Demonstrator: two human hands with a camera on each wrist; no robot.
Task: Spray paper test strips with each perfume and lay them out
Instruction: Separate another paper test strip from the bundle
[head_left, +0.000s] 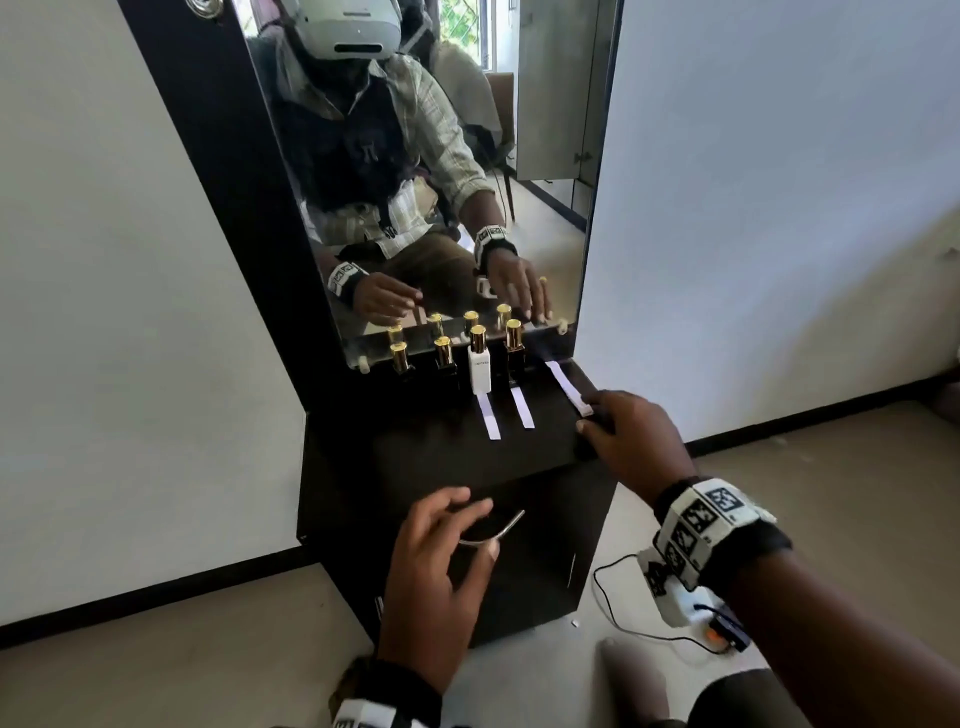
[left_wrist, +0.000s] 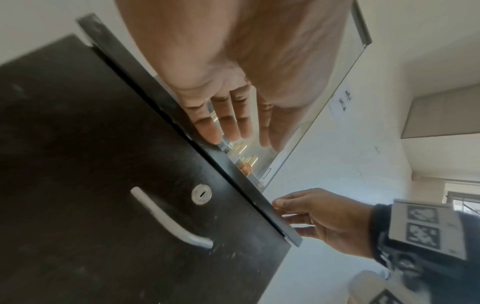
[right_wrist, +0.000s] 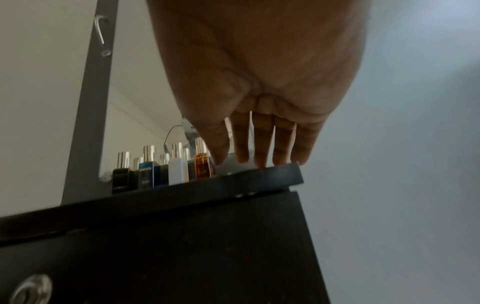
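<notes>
Four gold-capped perfume bottles stand in a row against the mirror: two black ones (head_left: 400, 358) (head_left: 445, 354), a white one (head_left: 478, 361) and an amber one (head_left: 514, 345). One white paper strip (head_left: 489, 418) lies before the white bottle, and another (head_left: 522, 413) lies before the amber one. A third strip (head_left: 567, 387) lies at the right edge of the black cabinet top (head_left: 441, 452). My right hand (head_left: 584, 413) touches its near end with straight fingers (right_wrist: 262, 154). My left hand (head_left: 470, 527) hovers empty in front of the cabinet door, fingers relaxed.
A curved metal handle (head_left: 496, 530) and a keyhole (left_wrist: 201, 197) sit on the door below the top. The tall mirror (head_left: 441, 156) rises behind the bottles. White walls flank the cabinet. A black cable (head_left: 602, 597) lies on the floor at the right.
</notes>
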